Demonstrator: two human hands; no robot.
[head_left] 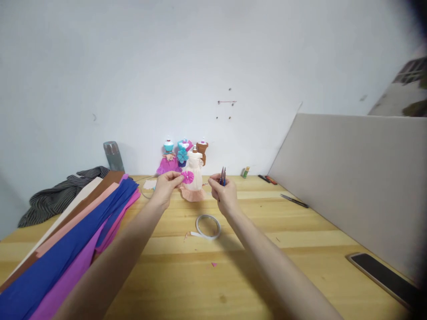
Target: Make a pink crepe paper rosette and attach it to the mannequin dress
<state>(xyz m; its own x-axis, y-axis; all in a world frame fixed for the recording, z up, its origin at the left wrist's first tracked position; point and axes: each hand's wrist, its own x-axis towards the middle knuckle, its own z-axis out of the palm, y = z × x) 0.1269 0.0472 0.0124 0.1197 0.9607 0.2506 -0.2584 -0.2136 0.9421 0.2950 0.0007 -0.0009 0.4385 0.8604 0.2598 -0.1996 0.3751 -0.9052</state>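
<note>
My left hand (pixel 167 186) pinches the edge of a pink pleated paper rosette (pixel 187 177), held up in front of a small dress form in a white and peach paper dress (pixel 196 191). In my right hand (pixel 226 193) is a small pair of scissors (pixel 223 176) with blue handles, its blades pointing up. The thumb and forefinger of that hand are pressed together; whether something tiny sits between them is unclear. Below both hands, a roll of white tape (pixel 208 227) lies on the wooden table (pixel 173 275), its loose end stretched left.
Crepe paper sheets (pixel 83 235) in several colours and a striped cloth (pixel 66 195) cover the left side. Behind stand a flask (pixel 114 156) and more dress forms (pixel 168 155). Tweezers (pixel 294 201), a phone (pixel 383 278) and a pale board (pixel 353 178) are right.
</note>
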